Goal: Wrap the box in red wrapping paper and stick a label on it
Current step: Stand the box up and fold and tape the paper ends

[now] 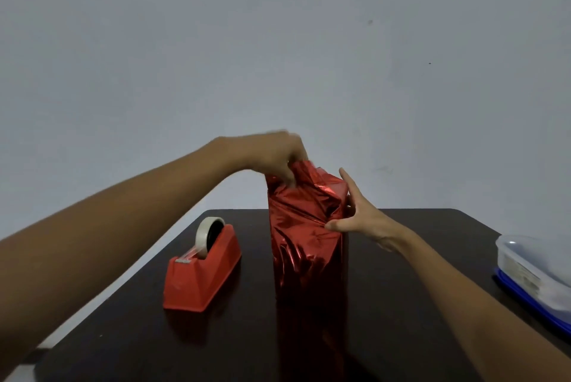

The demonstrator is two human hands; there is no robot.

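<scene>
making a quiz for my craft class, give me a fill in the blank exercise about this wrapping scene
The upright box on the dark table is covered in shiny ____ paper.
The left hand grips the crumpled paper at the box's ____.
The tape dispenser stands to the ____ of the box.
The clear container sits on a ____ lid.
Missing words: red; top; left; blue.
</scene>
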